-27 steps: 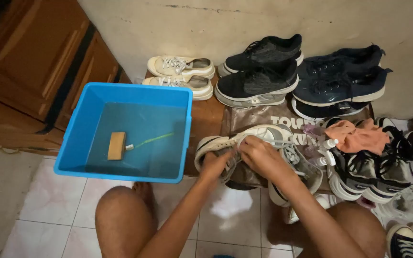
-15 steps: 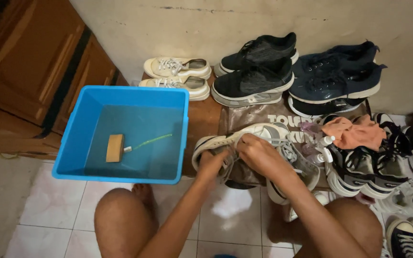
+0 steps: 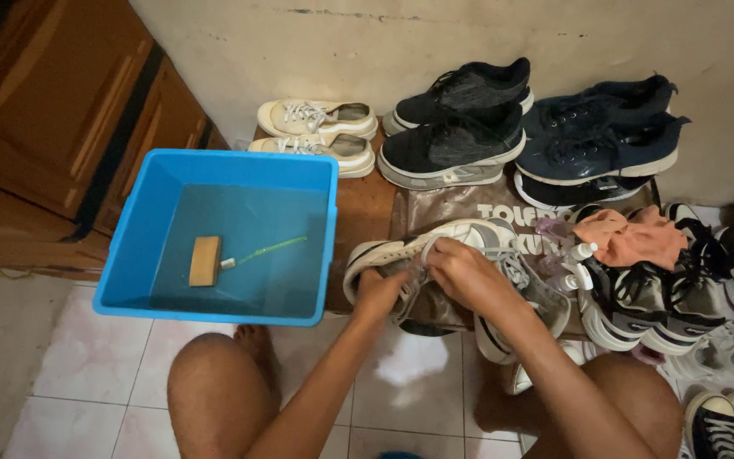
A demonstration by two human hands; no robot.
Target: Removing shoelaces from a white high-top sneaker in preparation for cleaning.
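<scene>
A white sneaker (image 3: pixel 435 255) is held low over the tiled floor (image 3: pixel 87 399), between the knees and the row of shoes. The left hand (image 3: pixel 380 293) is closed around its toe end; the right hand (image 3: pixel 469 276) is pinched on something at the lace area, exactly what cannot be told. The step in hand seems to be preparing the shoe by hand. The next move likely calls for a steady hold and a firm, careful pull. Just left, a blue tub (image 3: pixel 129 255) of water holds a brush (image 3: pixel 206 260). Farther back, cream sneakers (image 3: pixel 316 119) and dark sneakers (image 3: pixel 460 127) stand against the wall.
</scene>
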